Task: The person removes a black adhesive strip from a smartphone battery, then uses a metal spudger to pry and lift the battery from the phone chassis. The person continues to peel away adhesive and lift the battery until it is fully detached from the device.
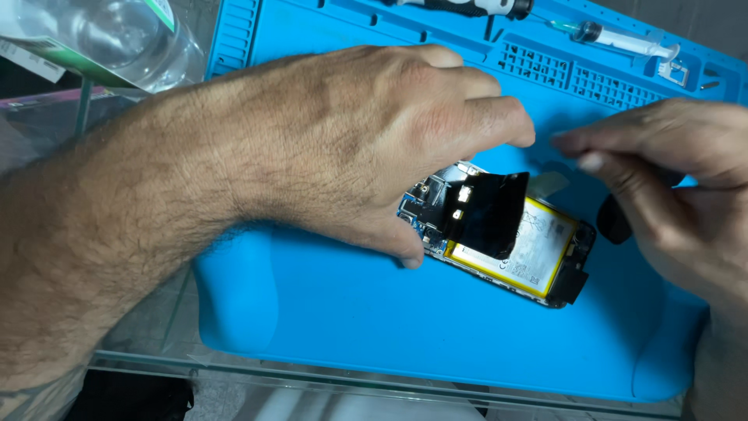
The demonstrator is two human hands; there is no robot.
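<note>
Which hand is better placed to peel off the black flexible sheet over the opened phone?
Left, probably. The left hand arches directly over the opened phone with yellow battery, thumb at its edge beside the black flexible sheet. The right hand hovers off to the side.

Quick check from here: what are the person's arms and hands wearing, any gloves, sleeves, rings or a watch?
Nothing worn shows. The left hand and its hairy forearm are bare: no glove, sleeve, ring or watch. A dark marking, perhaps a tattoo, sits at the frame's bottom left edge. The right hand is also bare, with no ring visible.
</note>
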